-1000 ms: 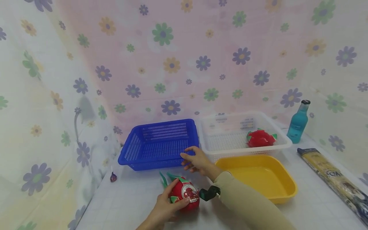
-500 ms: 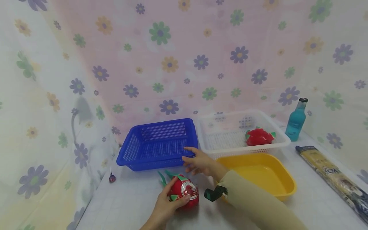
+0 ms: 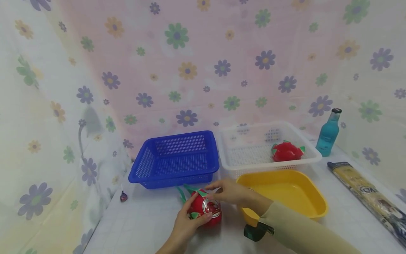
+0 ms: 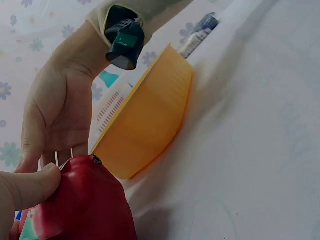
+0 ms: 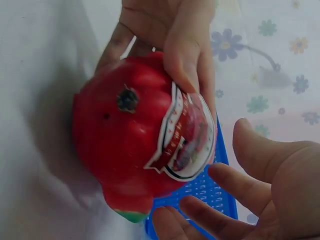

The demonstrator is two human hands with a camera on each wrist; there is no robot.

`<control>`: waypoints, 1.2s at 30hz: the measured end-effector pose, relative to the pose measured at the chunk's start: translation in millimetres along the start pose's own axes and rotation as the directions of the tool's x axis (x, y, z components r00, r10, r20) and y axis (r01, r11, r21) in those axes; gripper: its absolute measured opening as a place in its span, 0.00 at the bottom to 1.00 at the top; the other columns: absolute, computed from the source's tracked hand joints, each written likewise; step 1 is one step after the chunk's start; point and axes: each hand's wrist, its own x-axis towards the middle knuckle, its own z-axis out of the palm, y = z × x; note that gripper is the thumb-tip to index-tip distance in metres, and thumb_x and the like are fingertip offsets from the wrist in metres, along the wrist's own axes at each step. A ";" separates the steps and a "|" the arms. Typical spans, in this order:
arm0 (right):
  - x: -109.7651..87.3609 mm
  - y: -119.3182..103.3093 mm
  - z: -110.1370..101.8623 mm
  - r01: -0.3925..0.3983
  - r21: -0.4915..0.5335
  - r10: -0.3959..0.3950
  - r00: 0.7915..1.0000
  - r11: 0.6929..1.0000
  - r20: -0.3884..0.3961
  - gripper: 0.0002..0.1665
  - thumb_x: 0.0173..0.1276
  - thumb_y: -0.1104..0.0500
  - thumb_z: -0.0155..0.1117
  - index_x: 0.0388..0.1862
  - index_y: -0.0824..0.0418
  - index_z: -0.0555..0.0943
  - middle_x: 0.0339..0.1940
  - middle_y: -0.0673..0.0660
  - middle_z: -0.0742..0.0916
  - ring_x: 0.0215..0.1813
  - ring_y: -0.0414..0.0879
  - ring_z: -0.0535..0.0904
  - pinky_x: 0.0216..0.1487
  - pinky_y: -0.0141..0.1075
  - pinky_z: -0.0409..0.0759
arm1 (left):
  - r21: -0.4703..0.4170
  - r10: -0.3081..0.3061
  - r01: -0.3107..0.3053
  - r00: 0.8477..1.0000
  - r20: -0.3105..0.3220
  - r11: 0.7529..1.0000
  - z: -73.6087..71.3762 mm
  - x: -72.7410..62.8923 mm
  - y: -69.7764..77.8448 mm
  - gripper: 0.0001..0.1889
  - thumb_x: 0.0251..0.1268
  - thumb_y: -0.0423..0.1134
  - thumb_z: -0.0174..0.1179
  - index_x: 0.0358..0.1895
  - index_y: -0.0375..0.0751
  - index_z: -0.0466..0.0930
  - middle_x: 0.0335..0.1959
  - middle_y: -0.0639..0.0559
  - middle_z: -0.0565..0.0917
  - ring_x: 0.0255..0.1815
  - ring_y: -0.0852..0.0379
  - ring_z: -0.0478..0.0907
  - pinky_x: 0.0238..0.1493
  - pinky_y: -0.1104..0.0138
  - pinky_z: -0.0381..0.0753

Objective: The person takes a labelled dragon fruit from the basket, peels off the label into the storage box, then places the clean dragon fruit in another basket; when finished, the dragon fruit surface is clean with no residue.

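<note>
My left hand (image 3: pixel 185 222) grips a red dragon fruit (image 3: pixel 197 204) with green-tipped scales, standing on the white cloth. A round label (image 5: pixel 192 142) is stuck to its side, and my left thumb presses at the label's edge. In the right wrist view the fruit's dark stem end (image 5: pixel 128 99) faces the camera. My right hand (image 3: pixel 233 192) is beside the fruit's upper right. Its fingers (image 5: pixel 240 187) are spread and loosely bent with nothing between them; a gap shows between them and the label. In the left wrist view my right hand (image 4: pixel 65 105) is behind the fruit.
A blue basket (image 3: pixel 177 181) lies behind the fruit. Right of it, a white basket (image 3: pixel 244 160) holds another dragon fruit (image 3: pixel 287 151). A yellow tray (image 3: pixel 285 192) is near my right forearm. A blue bottle (image 3: pixel 328 135), a long packet (image 3: pixel 364 194) and a small lollipop (image 3: pixel 123 196) stand further out.
My right hand has come down from in front of the blue basket to the dragon fruit's upper right side. The left hand keeps its grip, and the fruit has barely shifted.
</note>
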 end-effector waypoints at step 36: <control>-10.2 9.0 9.1 0.033 0.008 -0.031 0.977 0.999 -0.210 0.07 0.61 0.58 0.72 0.35 0.61 0.88 0.30 0.52 0.88 0.34 0.42 0.77 0.37 0.34 0.82 | -0.028 0.001 -0.001 1.000 -0.014 1.000 4.8 4.5 2.5 0.45 0.54 0.48 0.73 0.76 0.50 0.60 0.71 0.32 0.65 0.67 0.36 0.68 0.61 0.48 0.79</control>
